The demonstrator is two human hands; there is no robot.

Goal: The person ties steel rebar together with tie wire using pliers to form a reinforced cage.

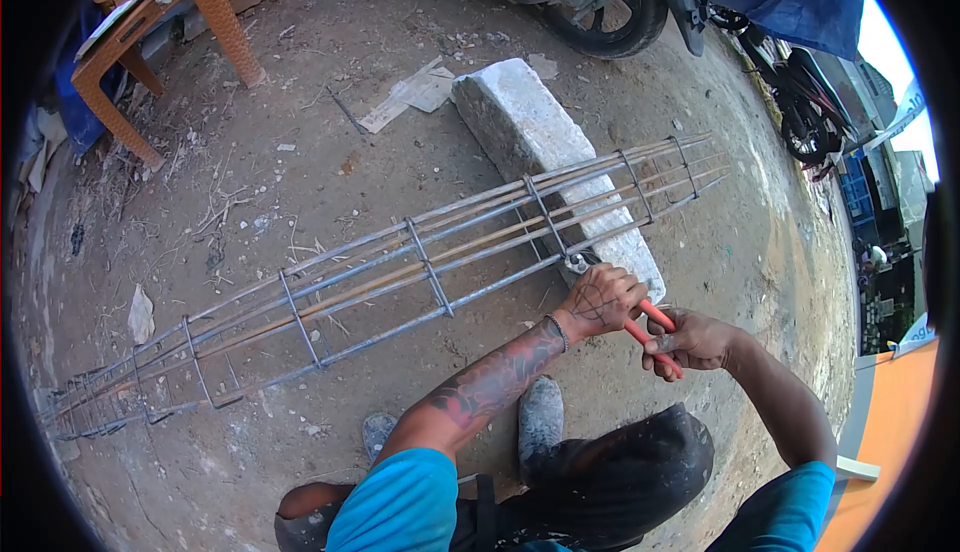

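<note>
Pincers (656, 315) in left hand (603, 299), right hand (697, 340), by rebar (505, 285) (banner (907, 114) lettering blurred).

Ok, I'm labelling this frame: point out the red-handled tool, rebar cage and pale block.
Red-handled tool (656, 315), head view: upper handle.
Rebar cage (430, 268), head view: a middle hoop.
Pale block (535, 117), head view: top face.

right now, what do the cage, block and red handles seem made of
Cage: probably steel; slim, dull grey, brownish in places as if rusting. Block: likely concrete or stone, pale, rough, chipped. Handles: perhaps plastic or rubber-coated; smooth, evenly red.
</note>
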